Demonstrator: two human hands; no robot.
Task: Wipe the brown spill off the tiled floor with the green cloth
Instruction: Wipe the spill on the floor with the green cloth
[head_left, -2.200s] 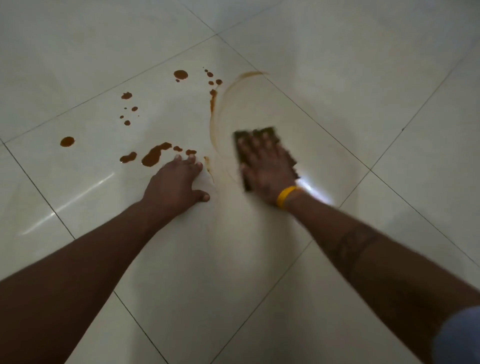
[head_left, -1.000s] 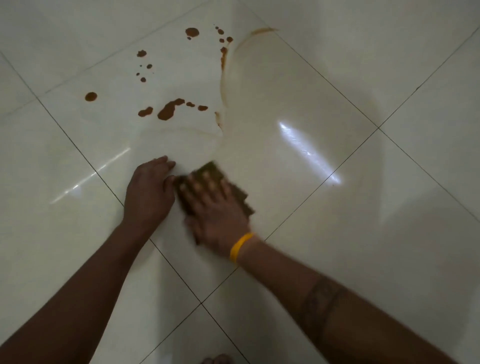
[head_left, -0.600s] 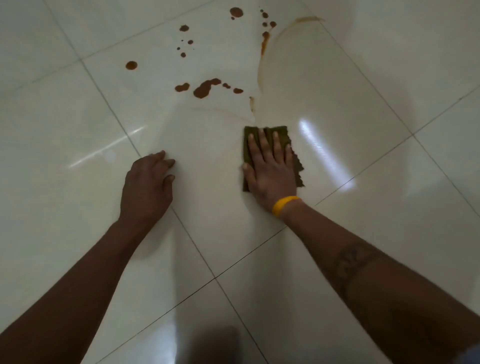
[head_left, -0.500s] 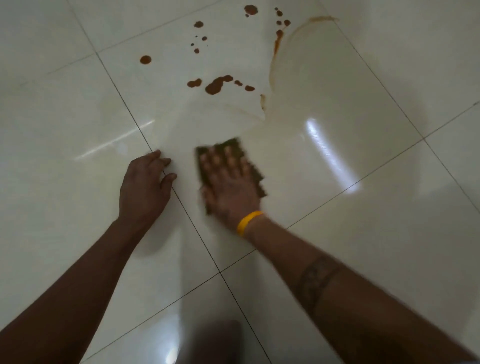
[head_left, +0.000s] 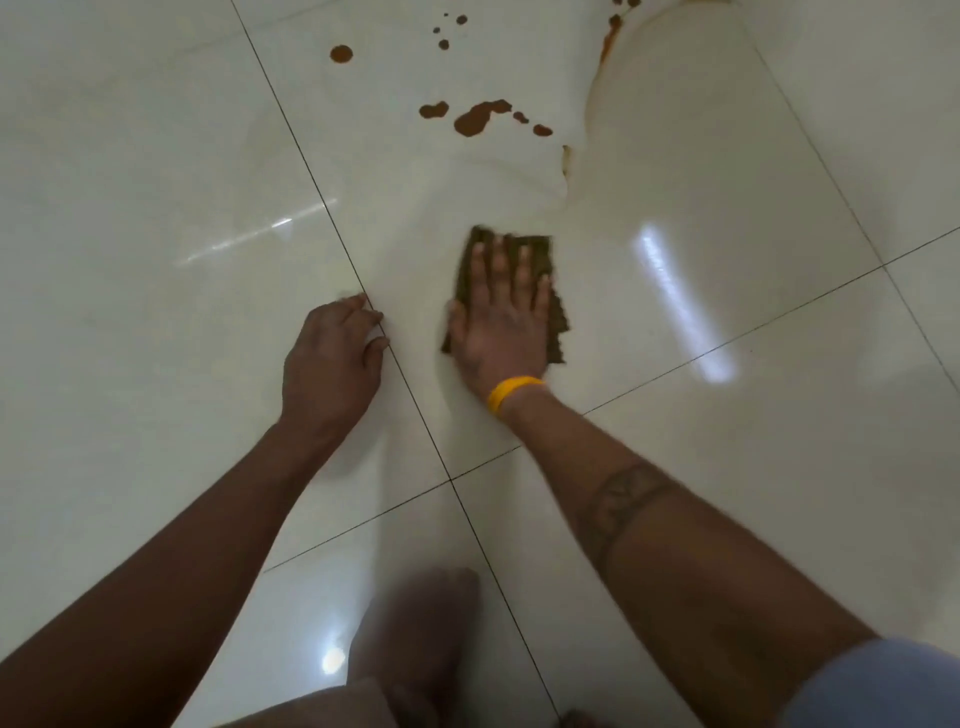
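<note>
A bare foot (head_left: 415, 639) is nearest. The left hand (head_left: 332, 358) rests on the tiled floor (head_left: 156, 338), grip loose and holding nothing. Just right, the right hand (head_left: 501, 327) presses flat on the green cloth (head_left: 540, 254), whose long side points far. Farther off lies the brown spill (head_left: 480, 117), with bare floor right.

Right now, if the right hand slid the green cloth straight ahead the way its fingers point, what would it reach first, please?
The right hand points up the frame; past the green cloth lies bare floor, then probably the thin brown smear line, with the big brown blotch just beyond.
</note>
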